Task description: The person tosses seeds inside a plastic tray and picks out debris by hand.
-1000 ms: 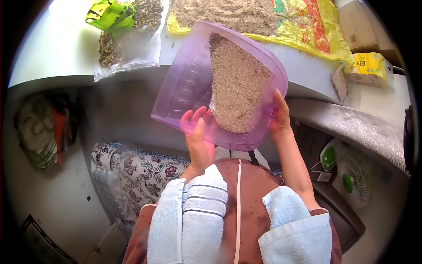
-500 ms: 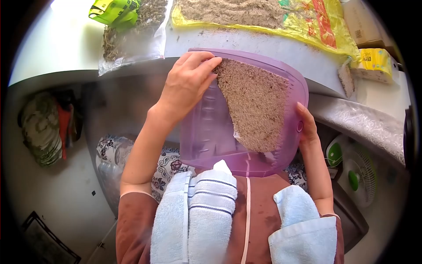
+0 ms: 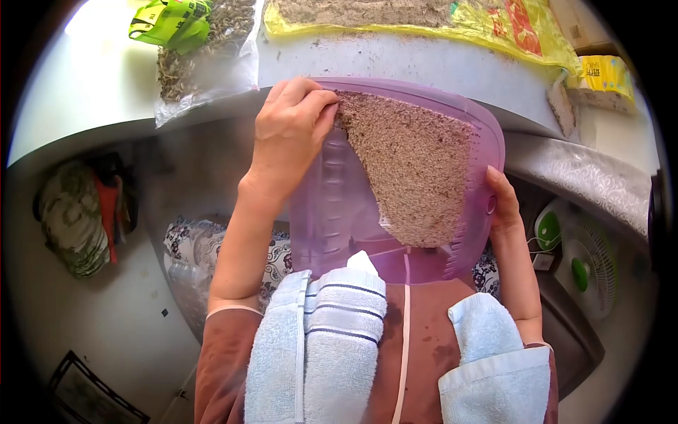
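A translucent purple plastic container [image 3: 332, 205] is tilted before my chest, with a heap of light brown grains [image 3: 417, 162] lying along its right side. My right hand [image 3: 503, 201] grips the container's right edge, thumb showing on the near side and the other fingers mostly hidden behind. At the upper left, my left hand [image 3: 289, 131] has its fingertips pinched together at the top corner of the grain heap, over the container's rim. What lies between those fingertips is too small to make out.
On the white table [image 3: 318, 63] lie a yellow bag [image 3: 424, 25] spread with brown material, a clear bag [image 3: 205, 78] of dried pieces and a green packet [image 3: 173, 25]. A yellow tissue pack [image 3: 607, 78] is at the right, a fan [image 3: 590, 272] below it.
My left hand has gone from the container's lower left side up to its top rim and closed its fingertips. The container has moved down and right, my right hand still on it.
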Demonstrator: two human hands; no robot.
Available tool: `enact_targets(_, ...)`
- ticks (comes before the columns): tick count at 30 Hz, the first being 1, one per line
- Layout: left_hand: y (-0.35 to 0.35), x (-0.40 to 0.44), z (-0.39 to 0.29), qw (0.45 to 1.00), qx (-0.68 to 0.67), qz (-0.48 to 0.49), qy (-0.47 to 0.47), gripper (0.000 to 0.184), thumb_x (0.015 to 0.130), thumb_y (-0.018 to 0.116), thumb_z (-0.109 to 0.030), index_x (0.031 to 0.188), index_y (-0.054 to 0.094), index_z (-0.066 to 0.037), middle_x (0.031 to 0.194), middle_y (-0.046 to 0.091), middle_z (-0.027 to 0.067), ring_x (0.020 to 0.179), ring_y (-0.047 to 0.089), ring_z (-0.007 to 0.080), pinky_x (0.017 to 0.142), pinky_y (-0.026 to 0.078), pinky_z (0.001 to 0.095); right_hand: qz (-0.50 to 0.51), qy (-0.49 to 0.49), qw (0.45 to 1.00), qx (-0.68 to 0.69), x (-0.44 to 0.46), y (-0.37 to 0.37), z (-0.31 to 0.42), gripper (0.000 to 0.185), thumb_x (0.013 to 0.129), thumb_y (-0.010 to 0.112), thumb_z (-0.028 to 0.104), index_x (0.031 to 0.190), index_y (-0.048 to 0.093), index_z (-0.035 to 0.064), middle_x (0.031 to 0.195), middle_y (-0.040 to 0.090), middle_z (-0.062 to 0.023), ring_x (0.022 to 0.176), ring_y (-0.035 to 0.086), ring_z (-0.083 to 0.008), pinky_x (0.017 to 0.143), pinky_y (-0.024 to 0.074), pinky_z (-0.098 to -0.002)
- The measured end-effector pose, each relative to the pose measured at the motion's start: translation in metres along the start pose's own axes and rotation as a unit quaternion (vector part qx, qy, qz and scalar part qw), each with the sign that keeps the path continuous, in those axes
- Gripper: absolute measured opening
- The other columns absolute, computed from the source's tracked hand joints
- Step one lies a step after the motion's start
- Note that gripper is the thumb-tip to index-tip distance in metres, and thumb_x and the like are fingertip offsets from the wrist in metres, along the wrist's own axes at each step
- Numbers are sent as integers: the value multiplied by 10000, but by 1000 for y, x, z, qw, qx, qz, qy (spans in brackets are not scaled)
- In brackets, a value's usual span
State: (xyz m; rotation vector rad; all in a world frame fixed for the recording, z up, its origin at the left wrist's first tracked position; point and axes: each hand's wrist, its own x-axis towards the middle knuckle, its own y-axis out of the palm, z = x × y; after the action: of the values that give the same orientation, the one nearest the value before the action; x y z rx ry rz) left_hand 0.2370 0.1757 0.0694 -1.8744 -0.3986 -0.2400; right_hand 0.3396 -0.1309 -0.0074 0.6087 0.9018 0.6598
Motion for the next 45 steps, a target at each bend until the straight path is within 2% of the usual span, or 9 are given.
enact_targets(3, -14, -9, 5, 998, -27, 56, 13, 139, 751, 693, -42, 887, 669, -50, 912, 611, 60, 860, 600, 251, 766, 488, 340, -12, 6, 1000, -10, -1, -2, -1, 643, 788, 685, 278, 1309, 440, -7, 1203, 572, -140, 1071, 584, -228, 933, 477, -348)
enact_targets(12, -8, -14, -10, 1000, -15, 27, 2, 165, 721, 725, -68, 877, 673, -58, 919, 618, 51, 869, 601, 237, 779, 485, 337, -11, 3, 1000, -16, -1, 11, 0, 663, 784, 687, 277, 1323, 424, -7, 1224, 557, -146, 1092, 573, -230, 944, 471, -356)
enact_targets(21, -20, -32, 10, 995, -71, 60, -20, 169, 732, 694, 23, 891, 676, -35, 965, 653, 53, 857, 637, 194, 748, 515, 285, -11, 4, 999, -41, -1, 7, 1, 663, 785, 683, 273, 1322, 423, -15, 1234, 553, -150, 1105, 568, -230, 956, 463, -355)
enact_targets(24, -25, -37, 10, 968, -204, 49, -139, 202, 761, 681, 41, 954, 676, -18, 1015, 657, 68, 893, 637, 155, 785, 520, 261, -10, 0, 999, -41, -1, 7, 1, 663, 787, 679, 275, 1323, 421, -18, 1234, 553, -153, 1103, 569, -230, 956, 464, -353)
enact_targets(28, -17, -49, 17, 929, -297, -3, -220, 312, 770, 701, 24, 1074, 654, -28, 1120, 607, 60, 944, 598, 126, 813, 510, 258, -15, 0, 999, -37, 0, 4, -2, 666, 787, 676, 277, 1324, 419, -21, 1231, 555, -153, 1097, 573, -231, 951, 467, -351)
enact_targets(33, -7, -39, -1, 996, -24, 15, -90, 396, 671, 786, -66, 1049, 670, -71, 1018, 598, 66, 865, 605, 192, 761, 498, 278, -18, 2, 999, -40, 2, 0, -3, 663, 789, 675, 276, 1321, 420, -25, 1225, 559, -150, 1087, 579, -229, 945, 473, -348)
enact_targets(39, -1, -43, 4, 993, -59, 19, -101, 256, 685, 765, -40, 928, 688, -54, 980, 620, 56, 876, 612, 195, 747, 499, 276, -14, 10, 999, -34, 4, -5, -5, 661, 792, 678, 288, 1316, 424, -25, 1223, 561, -149, 1090, 580, -229, 944, 475, -347)
enact_targets(42, -8, -48, 6, 991, -95, 50, -82, 271, 700, 755, -34, 961, 686, -54, 1010, 628, 61, 897, 611, 176, 747, 499, 268, -8, 7, 999, -33, 4, -5, -4, 661, 792, 680, 296, 1313, 429, -25, 1222, 563, -152, 1092, 580, -230, 945, 475, -349)
enact_targets(45, -12, -49, 4, 970, -164, -7, -179, 287, 715, 751, -36, 994, 682, -50, 1049, 629, 62, 918, 606, 161, 756, 498, 266, -12, 6, 999, -35, 4, -7, -4, 661, 792, 681, 301, 1311, 433, -24, 1219, 565, -153, 1094, 579, -233, 946, 475, -352)
